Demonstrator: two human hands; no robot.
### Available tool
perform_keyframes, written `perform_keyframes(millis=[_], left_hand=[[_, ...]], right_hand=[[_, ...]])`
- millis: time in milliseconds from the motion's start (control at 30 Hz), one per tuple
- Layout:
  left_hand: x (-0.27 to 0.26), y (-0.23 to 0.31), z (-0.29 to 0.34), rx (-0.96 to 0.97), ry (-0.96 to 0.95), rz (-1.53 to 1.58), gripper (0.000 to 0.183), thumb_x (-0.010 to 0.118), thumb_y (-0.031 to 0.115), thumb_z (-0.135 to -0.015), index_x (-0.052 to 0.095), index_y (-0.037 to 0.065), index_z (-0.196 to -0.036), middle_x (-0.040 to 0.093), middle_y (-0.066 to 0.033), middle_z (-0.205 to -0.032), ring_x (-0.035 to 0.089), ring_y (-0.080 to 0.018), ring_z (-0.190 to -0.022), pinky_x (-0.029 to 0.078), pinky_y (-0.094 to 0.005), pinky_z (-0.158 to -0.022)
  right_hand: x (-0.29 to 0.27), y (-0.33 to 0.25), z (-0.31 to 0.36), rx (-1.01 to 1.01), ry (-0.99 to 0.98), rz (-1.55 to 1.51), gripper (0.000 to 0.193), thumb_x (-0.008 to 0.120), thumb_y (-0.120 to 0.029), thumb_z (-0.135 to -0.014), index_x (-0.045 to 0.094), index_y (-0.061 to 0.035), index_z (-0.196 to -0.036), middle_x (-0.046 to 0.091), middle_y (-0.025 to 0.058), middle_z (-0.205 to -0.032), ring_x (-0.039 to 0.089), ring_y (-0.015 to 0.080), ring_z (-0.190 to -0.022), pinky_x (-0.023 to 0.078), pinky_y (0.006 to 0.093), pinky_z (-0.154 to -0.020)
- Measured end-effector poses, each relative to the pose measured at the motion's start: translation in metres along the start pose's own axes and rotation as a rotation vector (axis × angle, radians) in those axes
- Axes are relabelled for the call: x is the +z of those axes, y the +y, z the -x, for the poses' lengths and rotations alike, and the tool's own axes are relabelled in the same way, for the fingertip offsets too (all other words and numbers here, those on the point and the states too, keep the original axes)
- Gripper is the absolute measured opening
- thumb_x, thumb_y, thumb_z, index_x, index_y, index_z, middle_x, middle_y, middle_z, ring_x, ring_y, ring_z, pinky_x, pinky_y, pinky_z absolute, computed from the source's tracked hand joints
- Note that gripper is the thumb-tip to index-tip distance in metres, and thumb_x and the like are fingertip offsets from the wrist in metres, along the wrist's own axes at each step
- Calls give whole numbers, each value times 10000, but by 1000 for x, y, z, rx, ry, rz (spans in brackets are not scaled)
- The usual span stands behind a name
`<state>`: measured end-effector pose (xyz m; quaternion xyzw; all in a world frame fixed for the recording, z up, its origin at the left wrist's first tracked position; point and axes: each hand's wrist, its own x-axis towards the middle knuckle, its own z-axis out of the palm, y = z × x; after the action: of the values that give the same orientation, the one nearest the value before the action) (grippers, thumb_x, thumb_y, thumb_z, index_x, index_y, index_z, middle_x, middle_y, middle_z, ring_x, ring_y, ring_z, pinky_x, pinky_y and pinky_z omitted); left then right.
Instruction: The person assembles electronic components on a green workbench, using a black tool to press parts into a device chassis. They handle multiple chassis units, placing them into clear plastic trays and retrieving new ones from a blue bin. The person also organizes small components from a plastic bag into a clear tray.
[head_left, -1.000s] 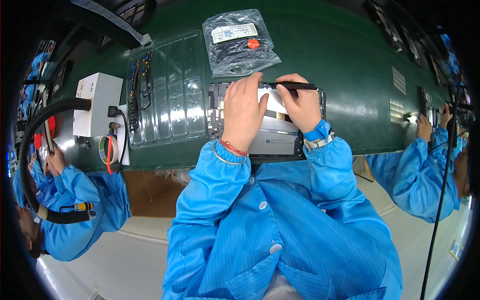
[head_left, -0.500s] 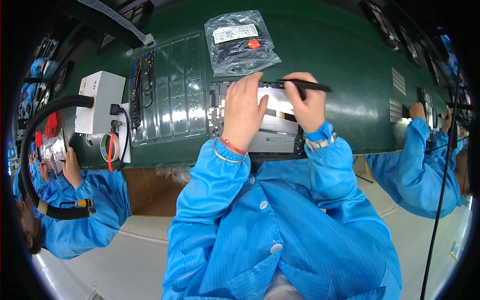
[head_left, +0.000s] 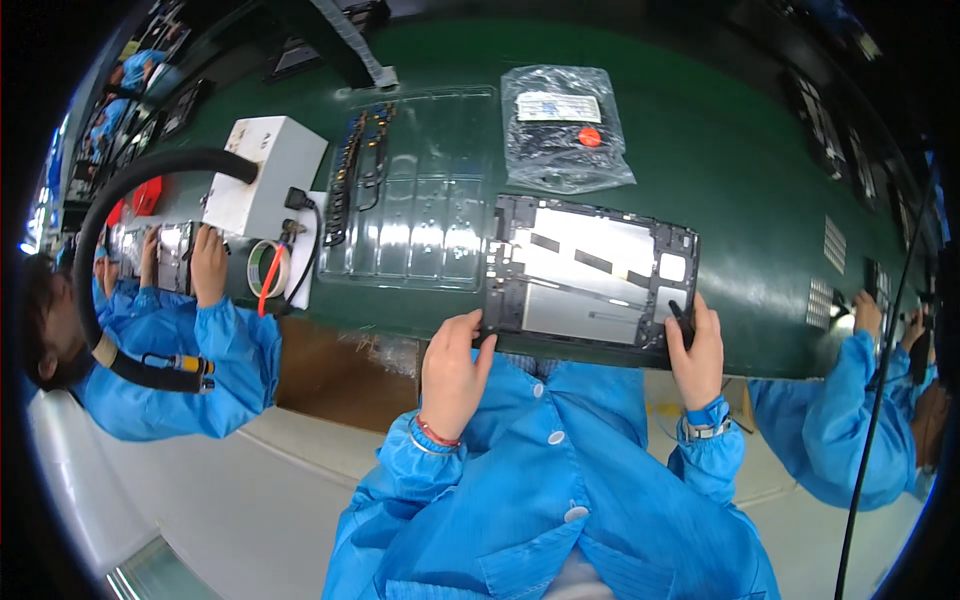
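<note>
An opened tablet (head_left: 590,262) with a black frame and a silver inner plate lies on the table in front of me. Dark strips cross the plate. My left hand (head_left: 453,372) grips the tablet's near left corner between thumb and fingers. At the near right corner, my right hand (head_left: 697,350) is closed round a slim black pen-like tool (head_left: 680,316), whose end points over the tablet. Part of the tool is hidden by the fingers.
A clear plastic tray (head_left: 425,250) holding small cables lies left of the tablet. Beyond the tablet is a clear bag (head_left: 560,160) with dark contents. Farther left stand a white box (head_left: 262,175) with a black hose and a tape roll (head_left: 268,268). Co-workers sit on both sides.
Both hands have moved from the tablet's far edge and middle to its near corners, uncovering the plate. The black tool came along in my right hand. The view has shifted leftward.
</note>
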<state>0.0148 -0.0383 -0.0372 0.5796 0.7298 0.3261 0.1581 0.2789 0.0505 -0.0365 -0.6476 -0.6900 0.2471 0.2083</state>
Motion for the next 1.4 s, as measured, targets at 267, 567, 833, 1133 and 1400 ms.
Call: perform_keyframes(millis=[267, 567, 833, 1133, 1400], left_hand=[[-61, -24, -121, 168, 133, -416, 182, 556, 122, -773, 598, 51, -936, 608, -134, -882, 580, -315, -803, 462, -383, -694], [-46, -117, -250, 54, 111, -902, 148, 556, 142, -764, 651, 154, -876, 576, -52, -944, 556, -257, -889, 479, -369, -709], [-106, -58, -190, 140, 261, -556, 116, 588, 106, -755, 593, 63, -863, 609, -133, -814, 599, -284, -783, 461, -381, -668], [-75, 55, -54, 866, 318, -97, 214, 631, 63, -560, 624, 73, -774, 605, -36, -815, 573, -187, -685, 431, -285, -580], [-23, 63, -27, 885, 176, -75, 214, 620, 83, -563, 630, 95, -776, 607, -3, -811, 556, -153, -720, 433, -288, -615]], right_hand=[[-18, 5, 0, -74, 215, -50, 120, 553, -55, -749, 528, -8, -856, 500, 112, -750, 498, 239, -635, 404, 317, -590], [-26, -16, 13, -100, 210, -123, 45, 515, -35, -779, 522, 1, -804, 507, 117, -699, 472, 208, -563, 383, 304, -527], [-30, -26, 13, -221, 162, -276, 126, 443, 13, -786, 555, 11, -845, 515, 111, -716, 488, 160, -606, 385, 262, -554], [-3, -97, -6, -45, -644, -1147, 261, 458, -177, -890, 578, -7, -1048, 598, 52, -846, 518, 80, -705, 418, 211, -603], [7, -102, -8, 49, -577, -1145, 220, 576, -107, -825, 584, 49, -979, 638, 98, -835, 603, 122, -784, 476, 218, -670]])
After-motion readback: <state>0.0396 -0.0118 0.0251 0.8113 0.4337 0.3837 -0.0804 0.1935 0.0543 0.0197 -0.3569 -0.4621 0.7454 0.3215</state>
